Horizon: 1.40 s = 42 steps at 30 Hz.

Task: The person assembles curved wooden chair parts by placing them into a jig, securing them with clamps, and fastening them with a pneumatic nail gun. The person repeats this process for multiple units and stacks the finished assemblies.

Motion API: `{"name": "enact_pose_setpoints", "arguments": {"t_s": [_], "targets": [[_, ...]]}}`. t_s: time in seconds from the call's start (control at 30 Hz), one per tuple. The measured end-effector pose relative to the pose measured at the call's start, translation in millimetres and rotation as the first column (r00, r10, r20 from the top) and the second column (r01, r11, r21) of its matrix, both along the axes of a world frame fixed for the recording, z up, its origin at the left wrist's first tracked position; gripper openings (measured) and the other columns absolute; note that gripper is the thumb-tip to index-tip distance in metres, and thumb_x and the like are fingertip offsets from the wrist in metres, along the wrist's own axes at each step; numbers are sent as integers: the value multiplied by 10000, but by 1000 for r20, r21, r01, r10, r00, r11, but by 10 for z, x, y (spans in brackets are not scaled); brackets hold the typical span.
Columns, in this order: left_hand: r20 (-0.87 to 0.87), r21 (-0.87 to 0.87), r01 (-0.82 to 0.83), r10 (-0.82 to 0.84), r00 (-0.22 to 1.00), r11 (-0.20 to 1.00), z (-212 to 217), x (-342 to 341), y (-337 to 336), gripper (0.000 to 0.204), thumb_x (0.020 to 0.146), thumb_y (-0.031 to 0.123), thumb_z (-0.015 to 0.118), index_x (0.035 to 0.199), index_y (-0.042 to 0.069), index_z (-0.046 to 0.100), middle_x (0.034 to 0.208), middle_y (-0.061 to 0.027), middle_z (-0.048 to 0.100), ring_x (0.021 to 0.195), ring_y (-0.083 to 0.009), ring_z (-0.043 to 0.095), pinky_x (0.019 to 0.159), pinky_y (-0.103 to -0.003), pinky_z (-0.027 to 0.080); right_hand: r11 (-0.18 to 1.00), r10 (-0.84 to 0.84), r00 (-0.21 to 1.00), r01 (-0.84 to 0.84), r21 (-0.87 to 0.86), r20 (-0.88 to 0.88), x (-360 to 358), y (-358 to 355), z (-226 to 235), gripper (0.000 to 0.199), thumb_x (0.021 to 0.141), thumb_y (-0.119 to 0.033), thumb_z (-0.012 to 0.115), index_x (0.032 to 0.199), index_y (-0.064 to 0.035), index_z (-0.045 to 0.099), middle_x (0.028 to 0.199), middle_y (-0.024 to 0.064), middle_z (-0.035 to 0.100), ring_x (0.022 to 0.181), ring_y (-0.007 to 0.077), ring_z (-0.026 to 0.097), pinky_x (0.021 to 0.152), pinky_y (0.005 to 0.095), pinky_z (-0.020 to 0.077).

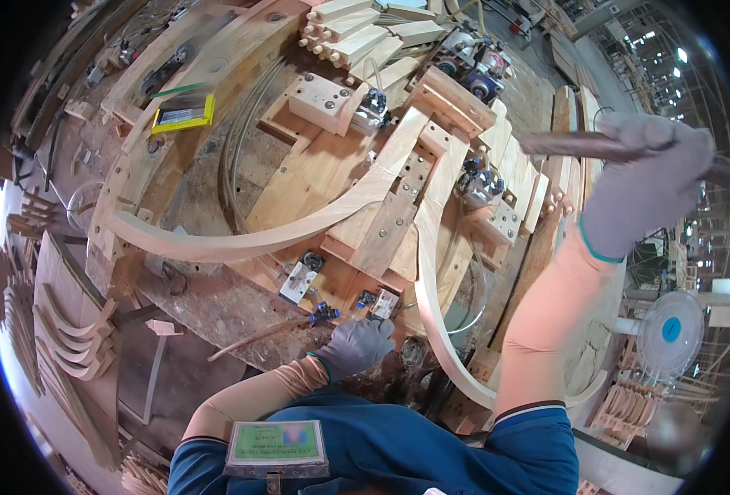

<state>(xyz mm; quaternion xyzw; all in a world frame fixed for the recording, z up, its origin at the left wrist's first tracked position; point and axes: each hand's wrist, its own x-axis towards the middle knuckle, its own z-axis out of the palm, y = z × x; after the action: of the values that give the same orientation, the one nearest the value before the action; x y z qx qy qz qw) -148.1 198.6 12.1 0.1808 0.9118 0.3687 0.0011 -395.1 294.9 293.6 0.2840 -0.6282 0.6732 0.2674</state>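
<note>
My left hand (357,348), in a grey glove, has its fingers curled against the near end of a small silver pneumatic valve (384,305). Raised at the right, my gloved right hand (652,169) grips a long brown bar (575,145) with a darker far end; motion blurs it, and its kind is unclear. Between my arms lies a wooden jig (386,231). A curved pale wood piece (241,245) sweeps left from it, and another curved piece (433,309) bends toward me on the right. Their straight ends sit side by side in the jig, under a wooden block (452,103).
A clamp block with a cylinder (324,103) stands left of the jig, another (497,219) right. A yellow-framed box (183,114) lies at the left. Wood parts (357,37) are stacked behind. A second valve (301,276) sits near my left hand. A fan (670,334) stands right.
</note>
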Motion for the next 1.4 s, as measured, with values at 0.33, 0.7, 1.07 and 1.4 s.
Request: {"name": "enact_pose_setpoints", "arguments": {"t_s": [0.33,0.7,1.07,1.4], "targets": [[21,-134,126,-125,992,983,257,-121,56,216,883,296,541,929,86,542,685,-150,606,634,-343,613,556,-449,478,224,-295,941,237,945,-166,465,882,-1579,389,880,-450,578,855,-66,519,548,130,547,476,317,568,437,405,425],[204,12,98,-98,974,995,158,-148,139,183,903,250,533,957,76,530,745,-158,624,705,-355,618,616,-458,476,-27,-432,876,227,974,-216,1119,2821,-2157,252,807,-358,636,887,-122,595,783,62,605,811,267,597,738,387,456],[217,-60,115,-99,971,992,337,-339,-7,284,925,335,515,1063,89,548,788,-175,627,687,-376,604,602,-468,462,148,-598,500,-699,700,626,2973,1500,-1825,424,893,-431,516,1050,-37,527,819,198,648,766,392,640,688,475,496],[-187,-238,-82,37,982,968,929,-518,-1342,367,839,290,655,1102,56,552,865,-120,582,774,-294,569,710,-409,449,614,-637,216,-437,657,740,3537,1231,-2264,785,828,-325,555,1431,24,193,877,261,617,799,364,624,771,458,495]]}}
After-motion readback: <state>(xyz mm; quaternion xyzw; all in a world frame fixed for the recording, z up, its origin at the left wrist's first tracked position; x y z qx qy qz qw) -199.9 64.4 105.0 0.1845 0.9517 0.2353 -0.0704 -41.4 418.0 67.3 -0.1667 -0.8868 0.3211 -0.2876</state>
